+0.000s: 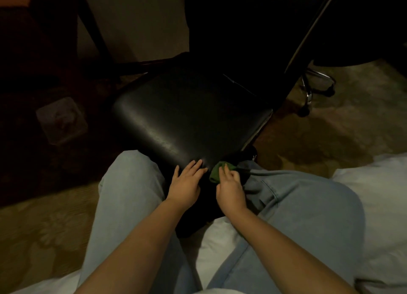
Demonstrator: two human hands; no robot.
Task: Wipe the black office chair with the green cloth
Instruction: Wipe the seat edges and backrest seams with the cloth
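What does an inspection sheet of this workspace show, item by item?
Surface: black seat of the chair, glossy, with scuff marks near the front.
Job's things: green cloth, bunched at the seat's front right corner.
Clutter: clear box on the floor, left of the chair.
Grips: left hand flat on the seat's front edge, fingers straight; right hand grips the cloth.
Cables: nothing seen.
Surroundings: dim room; patterned carpet; chrome wheeled base behind on the right; white bedding under the person's jeans.
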